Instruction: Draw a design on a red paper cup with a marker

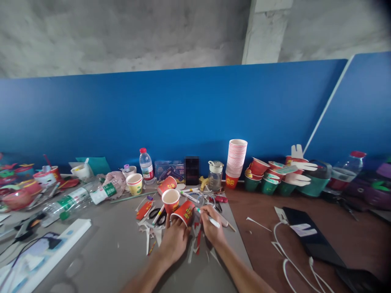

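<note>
A red paper cup [183,212] with yellow print lies tilted in my left hand [175,241], whose fingers reach into its mouth and grip its wall. My right hand [211,226] is closed around a white marker [214,222], its greenish tip pointing at the cup's right side. Whether the tip touches the cup I cannot tell. Just behind stands another red paper cup [170,199], upright, and a third red cup [167,185] lies on its side. Black-handled scissors [159,215] rest left of my left hand among red and white paper scraps [198,240].
A tall stack of paper cups [236,158] stands at the back right, beside a lidded glass jar [216,177]. Plastic bottles [71,203] and a power strip [55,254] lie on the left. To the right are cut-up green and red cups [269,183], a dark tablet-like slab [311,236] and white cables [284,256].
</note>
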{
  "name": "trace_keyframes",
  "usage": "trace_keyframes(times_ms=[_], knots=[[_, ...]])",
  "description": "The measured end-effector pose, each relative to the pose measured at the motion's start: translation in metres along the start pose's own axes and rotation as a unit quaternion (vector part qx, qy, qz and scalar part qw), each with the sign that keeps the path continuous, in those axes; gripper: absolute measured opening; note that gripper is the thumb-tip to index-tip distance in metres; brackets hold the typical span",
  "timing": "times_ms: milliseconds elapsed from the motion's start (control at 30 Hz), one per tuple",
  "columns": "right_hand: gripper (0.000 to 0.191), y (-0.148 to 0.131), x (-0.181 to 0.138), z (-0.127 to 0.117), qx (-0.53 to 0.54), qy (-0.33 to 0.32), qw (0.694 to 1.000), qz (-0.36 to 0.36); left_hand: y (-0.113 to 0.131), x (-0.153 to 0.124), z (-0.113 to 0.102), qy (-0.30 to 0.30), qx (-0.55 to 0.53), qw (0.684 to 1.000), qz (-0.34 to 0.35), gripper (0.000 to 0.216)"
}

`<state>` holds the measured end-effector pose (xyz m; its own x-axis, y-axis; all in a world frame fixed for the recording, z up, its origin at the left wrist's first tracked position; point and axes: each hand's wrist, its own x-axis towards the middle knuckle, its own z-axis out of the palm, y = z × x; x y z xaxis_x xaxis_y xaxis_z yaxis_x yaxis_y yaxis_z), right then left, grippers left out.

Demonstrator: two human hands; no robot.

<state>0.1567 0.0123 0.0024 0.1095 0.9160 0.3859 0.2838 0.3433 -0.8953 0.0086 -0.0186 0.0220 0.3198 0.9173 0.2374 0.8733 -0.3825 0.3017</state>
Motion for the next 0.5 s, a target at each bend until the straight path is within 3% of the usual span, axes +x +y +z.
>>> trace_keyframes(times_ms=[100, 267, 333, 433, 500], knots=[[0.018, 0.0, 0.0, 0.0, 0.01, -0.023, 1.0, -0.012, -0.002, 0.0, 0.002, 0.002, 0.003, 1.0, -0.001, 0.036], [0.017, -0.001, -0.001, 0.0, 0.006, 0.0, 1.0, 0.001, -0.004, 0.001, 0.004, 0.019, 0.002, 1.0, 0.002, 0.035], [0.017, -0.005, -0.003, 0.001, 0.037, -0.028, 0.999, 0.009, -0.004, 0.001, 0.003, 0.016, 0.0, 1.0, 0.009, 0.031], [0.016, -0.012, -0.006, 0.003, 0.092, -0.069, 0.992, 0.043, -0.002, 0.0, 0.002, 0.011, 0.001, 1.0, 0.006, 0.03], [0.015, -0.015, -0.005, 0.001, 0.103, -0.048, 0.991, 0.072, -0.002, 0.0, 0.001, 0.009, 0.004, 1.0, 0.0, 0.029]])
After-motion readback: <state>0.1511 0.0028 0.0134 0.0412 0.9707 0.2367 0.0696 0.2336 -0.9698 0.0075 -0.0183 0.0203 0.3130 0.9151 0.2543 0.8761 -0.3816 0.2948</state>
